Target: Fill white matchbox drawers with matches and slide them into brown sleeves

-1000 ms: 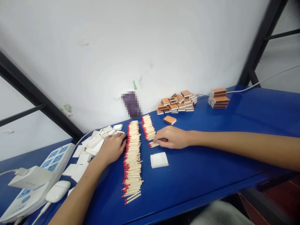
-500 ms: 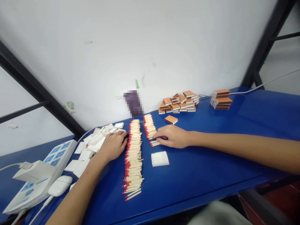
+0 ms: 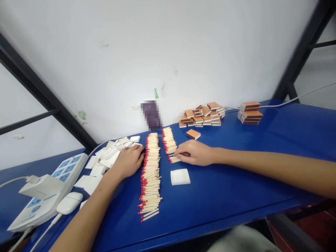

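Observation:
A long row of red-headed matches runs down the blue table, with a shorter row of matches to its right. My right hand is at the near end of the shorter row, thumb and forefinger pinched at the stick ends of a few matches. Resting on the table left of the long row, my left hand has its fingers loosely stretched and holds nothing. It lies against a heap of white inner matchbox trays. One white tray lies below my right hand.
Orange matchboxes are heaped by the wall, with a single matchbox in front. Another stack of matchboxes stands farther right. On the left are a power strip, a charger and a white earphone case.
My right forefinger has drawn back from the shorter row and closed toward the thumb at the nearest matches. My left hand stays in place, while the view has shifted slightly.

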`<state>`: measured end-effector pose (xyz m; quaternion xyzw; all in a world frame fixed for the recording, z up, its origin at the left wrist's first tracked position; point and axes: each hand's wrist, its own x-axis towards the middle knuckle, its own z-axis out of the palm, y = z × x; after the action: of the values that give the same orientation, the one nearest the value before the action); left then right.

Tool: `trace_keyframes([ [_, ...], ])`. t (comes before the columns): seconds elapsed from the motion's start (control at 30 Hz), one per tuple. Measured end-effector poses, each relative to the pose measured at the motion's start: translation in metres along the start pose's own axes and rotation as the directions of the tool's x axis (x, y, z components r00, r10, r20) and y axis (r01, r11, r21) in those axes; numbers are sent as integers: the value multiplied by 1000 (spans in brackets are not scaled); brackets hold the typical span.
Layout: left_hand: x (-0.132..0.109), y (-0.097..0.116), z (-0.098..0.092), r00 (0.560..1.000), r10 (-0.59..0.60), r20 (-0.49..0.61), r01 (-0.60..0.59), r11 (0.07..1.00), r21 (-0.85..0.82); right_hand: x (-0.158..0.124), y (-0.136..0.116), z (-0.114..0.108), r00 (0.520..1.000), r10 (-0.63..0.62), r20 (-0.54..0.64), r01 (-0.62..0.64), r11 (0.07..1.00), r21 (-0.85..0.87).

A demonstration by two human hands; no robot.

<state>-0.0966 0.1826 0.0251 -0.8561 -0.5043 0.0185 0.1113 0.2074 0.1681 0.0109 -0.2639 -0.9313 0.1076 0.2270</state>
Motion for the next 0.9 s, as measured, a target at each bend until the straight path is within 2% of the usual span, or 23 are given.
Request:
trace_keyframes([
  [0.33,1,0,0,1000,3,1,-3,1000,1,-2,1,1,999,-2,-41,2,1000,15],
  [0.43,0,0,-1,1000,9,2,-9,1000,-1,-2,0,-1,999,27,-17,-27,1000,-14],
  [0.7,1,0,-1,1000,6,-2,-6,1000,-8,0,0,-2,999,0,39,3,997,-79],
  [0.9,0,0,-1,1000,8,0,-8,1000,2,0,0,-2,999,-8,45,11,998,-60],
])
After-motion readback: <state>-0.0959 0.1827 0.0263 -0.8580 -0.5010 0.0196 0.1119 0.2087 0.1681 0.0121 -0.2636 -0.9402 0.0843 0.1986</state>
